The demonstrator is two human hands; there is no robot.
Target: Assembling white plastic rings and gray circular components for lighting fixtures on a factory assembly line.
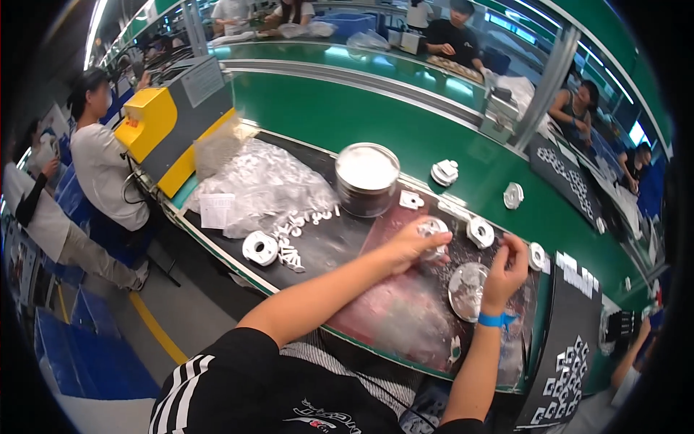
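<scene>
In the head view, the left hand (410, 247) clamps a round, whitish, plastic-looking part (433, 229), beyond the shallow, round, silvery dish (466, 291). The right hand (506, 272), at the dish's right, curls; its grip I cannot tell. Apparently, part-handling is underway; next needs steady support.

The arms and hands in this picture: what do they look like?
The left hand and right hand wear no gloves. The black T-shirt has short sleeves, with white stripes down the left one. A bright blue wristband circles the right wrist.
</scene>
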